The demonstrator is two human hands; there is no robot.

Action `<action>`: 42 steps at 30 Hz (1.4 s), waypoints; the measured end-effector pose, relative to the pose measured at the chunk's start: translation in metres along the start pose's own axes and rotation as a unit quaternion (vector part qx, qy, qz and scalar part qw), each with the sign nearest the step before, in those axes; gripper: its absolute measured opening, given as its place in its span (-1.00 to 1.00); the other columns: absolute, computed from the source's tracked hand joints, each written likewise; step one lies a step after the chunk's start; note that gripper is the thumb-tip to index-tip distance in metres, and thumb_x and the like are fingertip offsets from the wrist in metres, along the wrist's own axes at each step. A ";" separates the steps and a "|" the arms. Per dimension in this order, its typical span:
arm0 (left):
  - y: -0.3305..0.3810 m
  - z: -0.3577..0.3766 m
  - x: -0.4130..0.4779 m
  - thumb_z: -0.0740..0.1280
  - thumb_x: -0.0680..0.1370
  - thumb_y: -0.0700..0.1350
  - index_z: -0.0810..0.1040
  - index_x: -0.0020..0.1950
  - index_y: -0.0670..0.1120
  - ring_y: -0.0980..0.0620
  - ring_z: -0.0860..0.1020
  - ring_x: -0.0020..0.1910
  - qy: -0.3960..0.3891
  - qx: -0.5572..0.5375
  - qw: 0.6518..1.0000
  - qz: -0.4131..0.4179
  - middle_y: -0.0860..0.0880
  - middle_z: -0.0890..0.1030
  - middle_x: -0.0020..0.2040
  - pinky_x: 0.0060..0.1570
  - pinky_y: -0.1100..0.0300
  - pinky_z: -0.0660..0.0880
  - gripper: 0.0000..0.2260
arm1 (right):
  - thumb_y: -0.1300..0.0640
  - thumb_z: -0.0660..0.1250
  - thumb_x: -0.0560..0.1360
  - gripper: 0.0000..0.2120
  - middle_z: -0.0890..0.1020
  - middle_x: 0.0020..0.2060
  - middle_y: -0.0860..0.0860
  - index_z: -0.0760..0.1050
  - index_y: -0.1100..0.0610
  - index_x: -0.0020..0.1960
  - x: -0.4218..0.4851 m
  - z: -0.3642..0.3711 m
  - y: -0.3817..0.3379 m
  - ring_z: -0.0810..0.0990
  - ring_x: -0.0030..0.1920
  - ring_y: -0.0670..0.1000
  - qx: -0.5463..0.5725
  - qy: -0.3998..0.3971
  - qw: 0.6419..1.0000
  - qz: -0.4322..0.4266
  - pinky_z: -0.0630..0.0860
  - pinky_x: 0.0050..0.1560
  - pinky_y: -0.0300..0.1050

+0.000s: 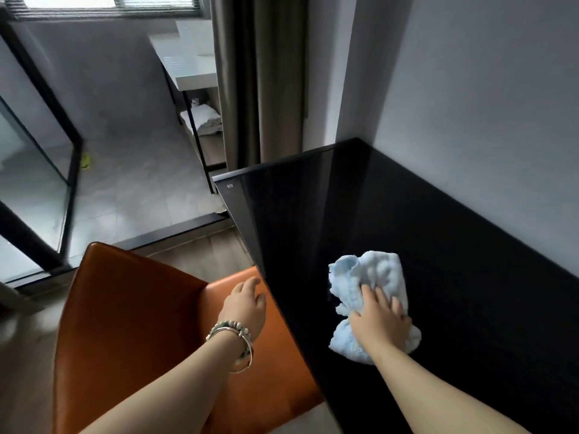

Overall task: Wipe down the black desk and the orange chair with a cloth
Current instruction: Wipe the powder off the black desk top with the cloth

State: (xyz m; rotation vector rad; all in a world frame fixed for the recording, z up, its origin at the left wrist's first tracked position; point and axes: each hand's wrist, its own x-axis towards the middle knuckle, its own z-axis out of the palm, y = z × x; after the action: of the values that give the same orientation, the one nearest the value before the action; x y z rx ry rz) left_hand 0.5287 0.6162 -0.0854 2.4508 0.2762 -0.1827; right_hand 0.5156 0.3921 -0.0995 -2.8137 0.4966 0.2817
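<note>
Nearest me, at about five o'clock, my right hand (380,321) lies flat on the pale blue cloth (366,277). Its fingers are straight and spread, pressing the cloth onto the black desk (407,214) rather than gripping it. I judge a flat palm keeps more of the bunched fabric against the glossy top. The cloth sits on the near part of the desk, a little in from its left edge.

At seven o'clock my left hand (247,305) holds nothing. Its fingers are relaxed and slightly apart above the seat of the orange chair (125,308), just beside the desk edge (whether it touches the leather I cannot tell). It is probably there for balance. Bracelets (233,339) ring that wrist.

The chair is drawn up to the desk's left edge, its back toward eight o'clock. I take the desk as the step in hand and the chair as the later one.

Farther off, the desk runs toward one o'clock along a grey wall (470,104). At twelve hangs a curtain (250,89), and at ten stands a glass partition (31,170).
</note>
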 end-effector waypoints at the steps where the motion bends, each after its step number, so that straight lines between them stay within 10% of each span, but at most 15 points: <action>1: -0.001 0.000 0.001 0.12 0.60 -0.07 0.30 0.39 -0.01 -0.12 0.53 0.09 0.005 0.001 1.000 -0.006 -0.04 0.35 0.36 0.05 -0.02 0.51 -0.65 | -0.01 0.10 0.51 -0.47 0.17 0.45 -0.16 0.08 -0.14 0.46 -0.001 0.003 -0.014 0.13 0.40 0.02 0.005 0.001 0.999 -0.037 0.17 0.33 0.04; 10: -0.006 -0.036 0.020 0.14 0.59 0.04 0.43 0.29 -0.11 -0.13 0.42 0.24 0.053 0.002 0.998 0.017 -0.18 0.48 0.25 0.20 0.11 0.34 -0.65 | -0.08 0.27 0.27 -0.53 0.50 0.10 0.07 0.37 -0.24 0.19 -0.030 0.000 -0.107 0.51 0.11 0.18 0.250 -0.160 0.939 -0.175 0.44 0.15 -0.05; 19: 0.000 -0.047 0.032 0.19 0.57 -0.02 0.36 0.35 -0.04 -0.07 0.45 0.21 0.054 0.013 0.997 0.053 -0.06 0.39 0.34 0.13 0.11 0.38 -0.65 | -0.06 0.26 0.41 -0.44 0.30 0.38 -0.19 0.22 -0.14 0.39 -0.007 -0.032 -0.059 0.22 0.34 0.01 0.106 0.138 0.981 -0.084 0.23 0.25 0.04; 27: -0.014 -0.030 0.032 0.17 0.57 -0.02 0.38 0.33 -0.03 -0.03 0.47 0.18 0.004 0.030 0.995 0.093 -0.04 0.40 0.33 -0.01 0.20 0.41 -0.67 | -0.44 0.07 0.39 -0.19 -0.24 0.51 -0.05 -0.22 -0.19 0.48 -0.015 0.008 -0.001 -0.14 0.49 0.17 -0.016 -0.007 0.992 0.127 0.16 0.31 0.31; 42: -0.012 -0.021 0.165 0.19 0.57 -0.03 0.36 0.35 -0.02 -0.01 0.39 0.28 -0.002 0.032 0.999 0.039 -0.01 0.40 0.32 0.18 0.17 0.35 -0.65 | -0.20 0.04 0.51 -0.40 -0.02 0.51 -0.08 -0.07 -0.14 0.49 0.171 0.001 -0.084 -0.07 0.49 0.12 -0.038 0.041 0.997 0.056 0.07 0.37 0.22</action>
State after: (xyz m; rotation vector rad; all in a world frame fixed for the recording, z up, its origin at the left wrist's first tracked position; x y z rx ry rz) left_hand 0.6864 0.6634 -0.1093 2.5193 0.1746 -0.1652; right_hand 0.7036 0.4161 -0.1218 -2.8856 0.6770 0.2116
